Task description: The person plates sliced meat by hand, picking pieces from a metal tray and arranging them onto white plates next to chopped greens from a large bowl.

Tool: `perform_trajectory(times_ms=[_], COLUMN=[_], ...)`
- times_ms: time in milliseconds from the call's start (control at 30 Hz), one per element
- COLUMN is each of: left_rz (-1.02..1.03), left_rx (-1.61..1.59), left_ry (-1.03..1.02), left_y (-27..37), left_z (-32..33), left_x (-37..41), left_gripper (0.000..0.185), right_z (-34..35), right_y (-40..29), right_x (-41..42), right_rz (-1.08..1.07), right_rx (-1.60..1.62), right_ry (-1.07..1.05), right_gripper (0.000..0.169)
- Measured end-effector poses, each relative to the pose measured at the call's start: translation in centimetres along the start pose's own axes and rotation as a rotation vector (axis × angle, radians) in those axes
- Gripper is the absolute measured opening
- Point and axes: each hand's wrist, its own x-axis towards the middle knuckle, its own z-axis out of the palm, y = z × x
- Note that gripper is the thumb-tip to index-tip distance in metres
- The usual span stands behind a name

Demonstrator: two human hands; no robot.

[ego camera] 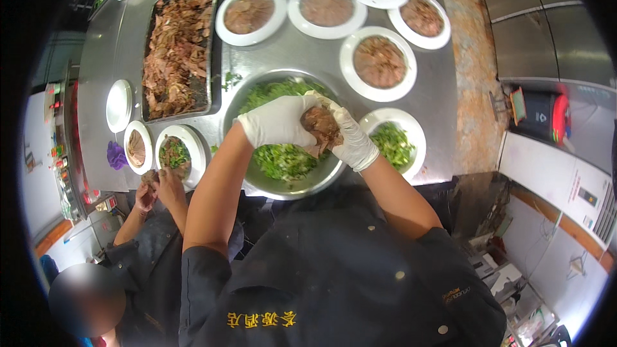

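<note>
Both my hands wear pale gloves. My left hand (282, 124) and my right hand (355, 140) hold a clump of sliced cooked meat (321, 127) between them. Beneath them is a large steel bowl (284, 194) of chopped green herbs (284, 161). A white plate of chopped greens (393, 144) stands beside my right hand. Beyond the bowl, a white plate of arranged meat slices (379, 62) sits near several similar plates. To the left lies a dark tray of sliced meat (178, 48).
A co-worker's hands (164, 188) hold meat at the left, beside a plate of meat and greens (174, 156) and a smaller plate of meat (138, 148). Stacked white plates (119, 105) and a purple cloth (116, 155) lie on the steel table (434, 106).
</note>
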Motion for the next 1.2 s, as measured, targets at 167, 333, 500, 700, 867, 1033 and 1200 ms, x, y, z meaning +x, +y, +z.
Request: perform_trajectory(times_ms=[167,333,500,700,867,1033,1200], left_rz=[-0.107,0.046,0.06,0.136,0.057,0.09,0.234], left_rx=[0.4,0.309,-0.062,-0.349,-0.295,-0.348,0.281], left_ry=[0.045,0.305,0.395,0.389,0.486,0.654,0.875], left_y=[7.2,11.1,10.2,9.7,10.0,11.7,10.6], left_z=[6.8,13.2,20.1,23.7,25.9,28.6,31.5], left_x=[4.5,6.7,8.1,9.6,10.1,10.3,11.6], left_gripper=[0.064,0.07,0.057,0.049,0.048,0.055,0.053], right_z=[-1.9,-4.5,-6.8,-8.6,-9.3,-9.1,-8.5], right_y=[-2.9,-5.6,-8.8,-11.2,-12.1,-12.8,-12.4], right_x=[-9.0,-14.9,-18.9,-21.6,-22.4,-23.0,-23.4], right_rz=[-0.028,-0.178,-0.224,-0.291,-0.251,-0.297,-0.41], right_rx=[-0.088,0.227,0.166,-0.1,-0.059,0.014,0.011], right_ry=[0.191,0.253,0.338,0.251,0.195,0.181,0.333], right_gripper=[0.049,0.043,0.041,0.044,0.045,0.044,0.044])
